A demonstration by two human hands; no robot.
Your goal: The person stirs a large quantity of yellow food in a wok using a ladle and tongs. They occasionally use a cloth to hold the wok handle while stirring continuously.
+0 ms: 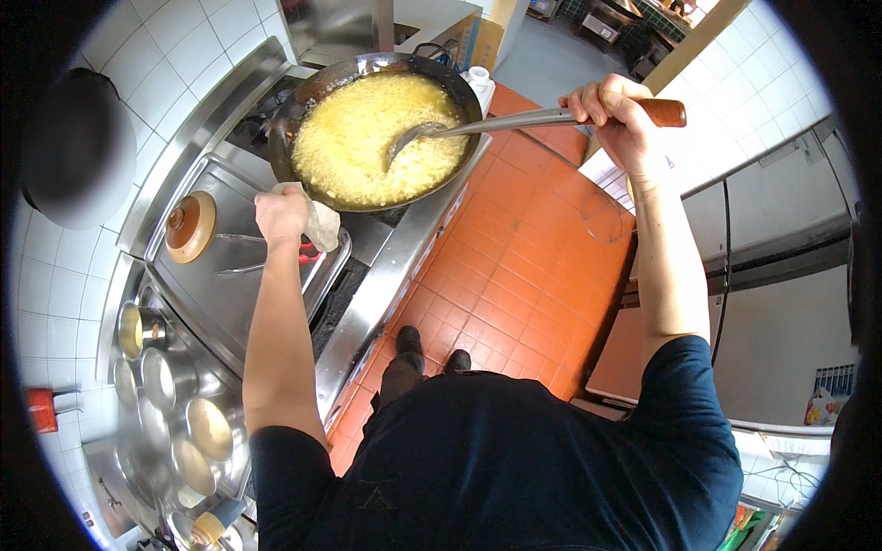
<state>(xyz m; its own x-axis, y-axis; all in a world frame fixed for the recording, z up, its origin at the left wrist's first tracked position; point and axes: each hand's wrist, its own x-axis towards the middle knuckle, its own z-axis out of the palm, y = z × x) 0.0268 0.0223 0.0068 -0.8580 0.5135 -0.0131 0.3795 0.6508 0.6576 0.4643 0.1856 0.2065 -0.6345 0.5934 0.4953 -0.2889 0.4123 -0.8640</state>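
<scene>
A large dark wok (474,96) sits on the stove, full of yellow, bubbling liquid with pale bits (365,131), possibly hot oil. My right hand (620,124) grips the wooden-ended handle of a metal wok ladle (510,122), whose bowl dips into the liquid. In my left hand (282,213) is a folded beige cloth (321,224), pressed at the wok's near left edge; whether a wok handle lies under it is hidden. Just below that hand, metal tongs with red grips (309,253) lie on a steel tray.
A brown and cream lid (191,227) rests on the steel tray (200,296) at left. Several metal pots (165,379) stand nearer me on that side. A white plastic bottle (479,79) is beyond the wok. Orange floor tiles (510,255) separate the stove from a steel refrigerator (785,317).
</scene>
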